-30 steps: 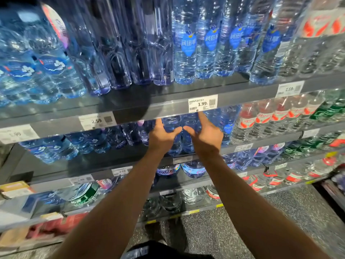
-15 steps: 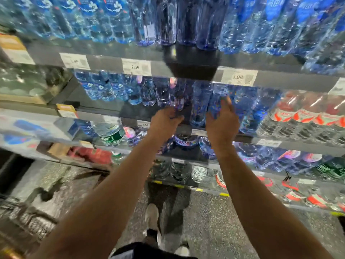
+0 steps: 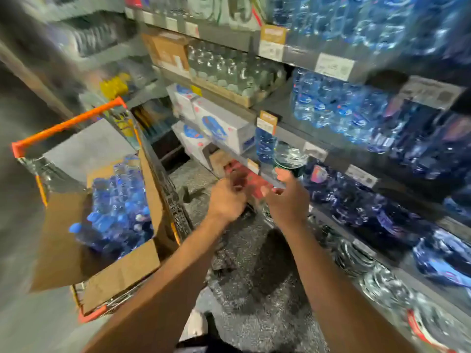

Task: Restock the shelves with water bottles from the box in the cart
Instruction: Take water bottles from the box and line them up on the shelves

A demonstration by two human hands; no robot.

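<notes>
An open cardboard box [image 3: 122, 271] sits in the orange-rimmed cart [image 3: 68, 126] at the left, holding several blue-capped water bottles [image 3: 119, 207]. The shelves [image 3: 331, 154] on the right carry rows of blue water bottles [image 3: 339, 108]. My left hand [image 3: 226, 200] and my right hand [image 3: 288, 200] hang in mid-air between cart and shelves, both empty with fingers loosely curled and apart. The view is blurred by motion.
White cartons [image 3: 219, 123] and a tray of clear glass bottles [image 3: 229, 70] fill the shelves further left. Red packs [image 3: 244, 174] lie low behind my hands. Speckled grey floor [image 3: 254, 276] runs between cart and shelving. My shoe [image 3: 196, 324] shows at the bottom.
Both hands have drawn back from the shelf bottles and dropped lower. My view has swung left and down, bringing the cart and its box into sight.
</notes>
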